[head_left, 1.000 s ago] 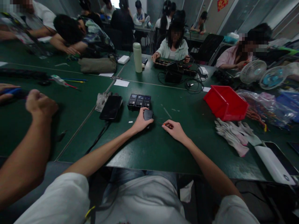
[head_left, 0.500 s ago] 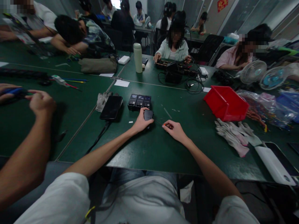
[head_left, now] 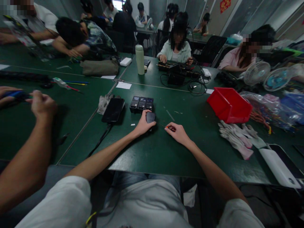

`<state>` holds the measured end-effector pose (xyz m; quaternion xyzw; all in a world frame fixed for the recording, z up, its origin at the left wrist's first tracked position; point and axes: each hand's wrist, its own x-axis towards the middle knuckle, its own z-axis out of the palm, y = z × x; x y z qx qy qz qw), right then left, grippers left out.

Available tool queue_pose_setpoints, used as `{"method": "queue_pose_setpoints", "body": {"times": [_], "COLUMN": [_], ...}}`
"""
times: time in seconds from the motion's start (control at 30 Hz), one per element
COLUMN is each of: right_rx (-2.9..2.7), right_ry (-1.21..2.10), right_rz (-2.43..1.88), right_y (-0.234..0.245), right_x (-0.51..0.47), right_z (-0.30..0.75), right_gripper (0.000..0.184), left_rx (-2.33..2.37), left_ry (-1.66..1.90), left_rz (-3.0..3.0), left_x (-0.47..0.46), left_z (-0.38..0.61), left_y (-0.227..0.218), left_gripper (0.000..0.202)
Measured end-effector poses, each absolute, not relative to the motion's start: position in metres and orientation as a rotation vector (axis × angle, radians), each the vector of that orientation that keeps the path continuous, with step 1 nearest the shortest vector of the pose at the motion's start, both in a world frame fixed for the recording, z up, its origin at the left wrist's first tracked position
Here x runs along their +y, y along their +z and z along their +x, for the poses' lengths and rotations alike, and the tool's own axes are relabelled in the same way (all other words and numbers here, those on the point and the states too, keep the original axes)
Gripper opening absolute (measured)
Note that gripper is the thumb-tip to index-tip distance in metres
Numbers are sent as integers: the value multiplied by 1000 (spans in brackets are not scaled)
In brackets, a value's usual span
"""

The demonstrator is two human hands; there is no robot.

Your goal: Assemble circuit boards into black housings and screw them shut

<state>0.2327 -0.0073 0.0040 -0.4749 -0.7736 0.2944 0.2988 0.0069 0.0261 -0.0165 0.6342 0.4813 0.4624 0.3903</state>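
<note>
Left hand lies on the dark green bench with its fingers clamped round a small black rounded plastic device, pinning it flat, probably so it cannot slide while worked on. Right hand sits just beside, at 3 o'clock of the device; fingers pinched together on a thin red-handled tool, tip aimed toward the device's near edge. Whether the tip touches cannot be told.

At 12 o'clock of the device: a row of three black rectangular modules, close by. At 10 o'clock: a black flat phone. At 2 o'clock, well apart: a red plastic bin; pale work gloves at 3 o'clock. A co-worker's forearm at 9 o'clock.
</note>
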Motion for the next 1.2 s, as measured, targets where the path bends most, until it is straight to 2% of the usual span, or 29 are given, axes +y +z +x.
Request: {"method": "queue_pose_setpoints", "body": {"times": [1.0, 1.2], "right_rx": [-1986, -1836], "right_ry": [721, 882], "right_rz": [-1227, -1235], "right_y": [4, 7], "right_x": [-7, -7], "right_z": [234, 234], "right_gripper": [24, 29], "left_rx": [1197, 1192], "left_ry": [1188, 1196], "left_rz": [1616, 1618], "left_x": [25, 25], "left_z": [7, 7], "left_y": [-14, -16], "left_gripper": [56, 56]}}
